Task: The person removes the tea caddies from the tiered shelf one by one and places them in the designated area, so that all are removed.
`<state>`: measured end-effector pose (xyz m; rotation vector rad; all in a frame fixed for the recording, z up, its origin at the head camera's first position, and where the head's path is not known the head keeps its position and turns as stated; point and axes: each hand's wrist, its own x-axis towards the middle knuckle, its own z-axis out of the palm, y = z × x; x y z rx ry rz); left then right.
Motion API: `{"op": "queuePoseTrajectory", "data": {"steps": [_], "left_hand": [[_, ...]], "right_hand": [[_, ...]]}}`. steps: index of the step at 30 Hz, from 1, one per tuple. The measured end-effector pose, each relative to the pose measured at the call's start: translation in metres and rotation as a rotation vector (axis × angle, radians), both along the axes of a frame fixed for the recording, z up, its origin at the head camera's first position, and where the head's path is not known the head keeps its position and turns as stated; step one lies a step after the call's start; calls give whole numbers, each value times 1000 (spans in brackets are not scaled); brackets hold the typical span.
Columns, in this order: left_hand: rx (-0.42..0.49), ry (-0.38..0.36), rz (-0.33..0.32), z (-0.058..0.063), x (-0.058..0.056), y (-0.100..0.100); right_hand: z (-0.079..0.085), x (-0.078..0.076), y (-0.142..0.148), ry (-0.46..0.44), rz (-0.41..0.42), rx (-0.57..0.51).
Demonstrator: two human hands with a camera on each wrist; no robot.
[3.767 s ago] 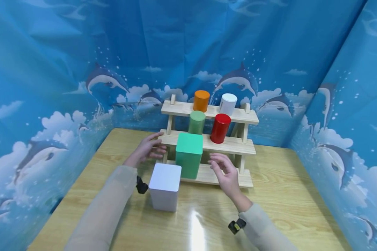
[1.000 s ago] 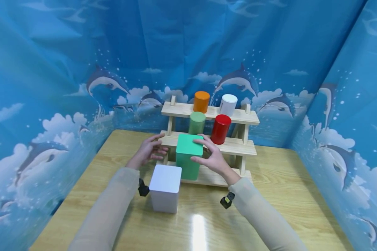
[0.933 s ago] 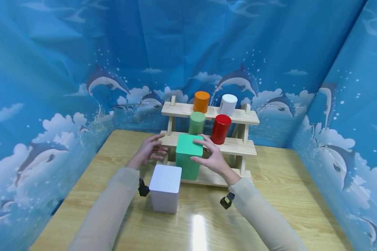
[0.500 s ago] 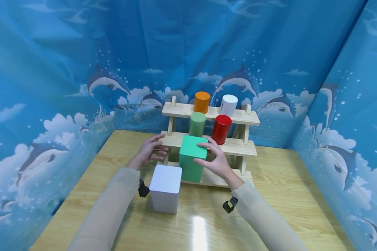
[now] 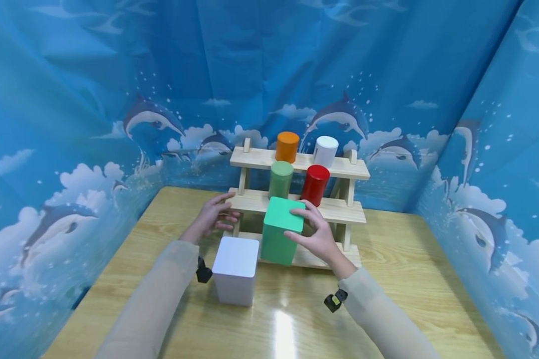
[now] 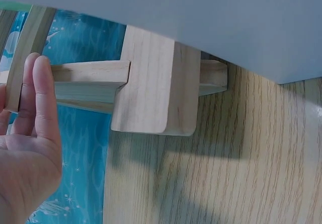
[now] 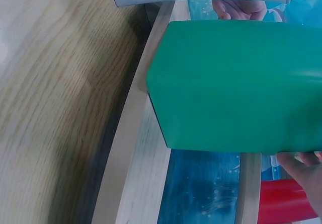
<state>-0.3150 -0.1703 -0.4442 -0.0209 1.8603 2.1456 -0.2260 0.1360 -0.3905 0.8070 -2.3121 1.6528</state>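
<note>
A three-tier wooden shelf stand (image 5: 346, 213) stands on the table. My left hand (image 5: 212, 215) holds the left end of its middle board, which lies between the fingers (image 6: 44, 95) in the left wrist view. My right hand (image 5: 315, 232) grips a tall green box (image 5: 278, 244) by its right side near the top, thumb in front and fingers on the top and back. The box is upright or slightly tilted at the bottom tier; in the right wrist view its base reaches the board's front edge. A white box (image 5: 235, 271) stands on the table in front, left of the green one.
A light green can (image 5: 280, 180) and a red can (image 5: 315, 184) stand on the middle tier. On the top tier are an orange can (image 5: 287, 146) and a white can (image 5: 325, 151). Blue dolphin curtains surround the wooden table (image 5: 400, 259).
My right hand came from beside the green box, took hold of it, and shifted it to the right and slightly toward me. The left hand has stayed at the shelf end.
</note>
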Motion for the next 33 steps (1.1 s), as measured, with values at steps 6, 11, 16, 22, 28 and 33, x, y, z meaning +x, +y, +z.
{"op": "queuePoseTrajectory", "data": {"steps": [6, 11, 16, 22, 28, 33], "left_hand": [[-2, 10, -35, 9, 7, 0], [-9, 0, -28, 11, 9, 0], [-6, -1, -26, 9, 8, 0], [-9, 1, -13, 3, 4, 0], [-17, -3, 19, -5, -1, 0], [-16, -1, -18, 7, 7, 1]], "right_hand": [[0, 5, 6, 35, -16, -6], [-2, 8, 12, 50, -17, -25], [-2, 12, 16, 34, -19, -36], [-2, 18, 20, 49, -20, -40], [0, 27, 24, 60, 7, -49], [2, 37, 24, 69, 28, -55]]}}
